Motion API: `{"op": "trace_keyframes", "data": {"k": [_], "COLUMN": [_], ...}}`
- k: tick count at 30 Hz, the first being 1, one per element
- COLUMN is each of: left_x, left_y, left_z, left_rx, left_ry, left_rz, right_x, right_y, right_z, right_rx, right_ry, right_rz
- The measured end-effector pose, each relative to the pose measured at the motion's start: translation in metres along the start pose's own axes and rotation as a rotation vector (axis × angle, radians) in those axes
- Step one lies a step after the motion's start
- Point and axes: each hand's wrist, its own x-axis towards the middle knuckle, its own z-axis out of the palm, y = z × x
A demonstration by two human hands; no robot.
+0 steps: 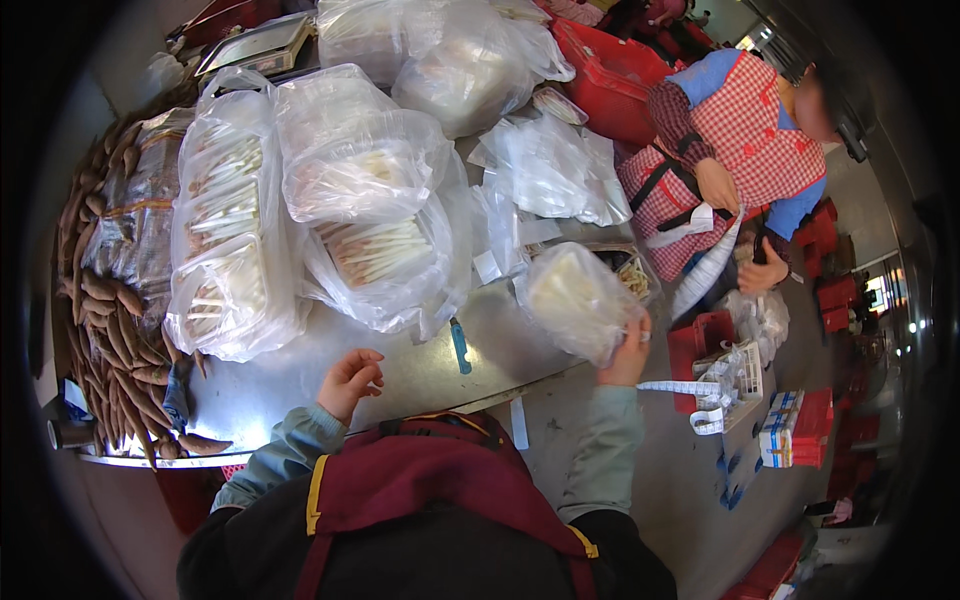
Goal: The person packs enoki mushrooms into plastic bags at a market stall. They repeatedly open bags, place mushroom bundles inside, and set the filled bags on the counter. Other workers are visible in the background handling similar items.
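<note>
My right hand (628, 351) grips the near edge of a clear plastic bag (574, 296) of pale, blurred contents, raised at the steel table's right side. My left hand (351, 384) hovers above the table's (397, 367) front edge, fingers loosely curled and apart, holding nothing visible. Between the hands lies a blue utility knife (460, 347). Beyond my left hand, an open plastic bag (382, 251) contains pale stalks. To its left, a long clear bag (225, 202) holds trays of similar stalks.
Long brown tubers (120, 330) heap along the left side. Flat plastic bags (551, 169) lie beyond the raised bag. A weighing scale (259, 49) stands at the back left, a red crate (607, 75) at the back. At right, a co-worker (750, 142) handles a strip of labels (709, 270).
</note>
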Motion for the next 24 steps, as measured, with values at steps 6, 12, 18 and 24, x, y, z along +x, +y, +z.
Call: {"op": "trace_keyframes", "data": {"k": [6,12,18,24], "left_x": [0.005,0.004,0.014,0.011], "left_y": [-0.02,-0.025,-0.028,-0.028], "left_z": [0.005,-0.005,0.004,-0.004], "left_rx": [-0.026,0.099,0.081,0.013], "left_ry": [-0.136,-0.084,-0.134,-0.094], "left_rz": [-0.069,-0.066,-0.038,0.041], "right_x": [0.038,-0.003,-0.061,-0.033], "right_y": [0.027,-0.008,0.062,0.116], "right_z": [-0.025,0.019,0.136,0.243], "right_rx": [-0.438,-1.059,-0.608,-0.489], "right_ry": [0.108,0.189,-0.749,-1.086], "right_rz": [0.01,-0.8,-0.243,-0.176]}}
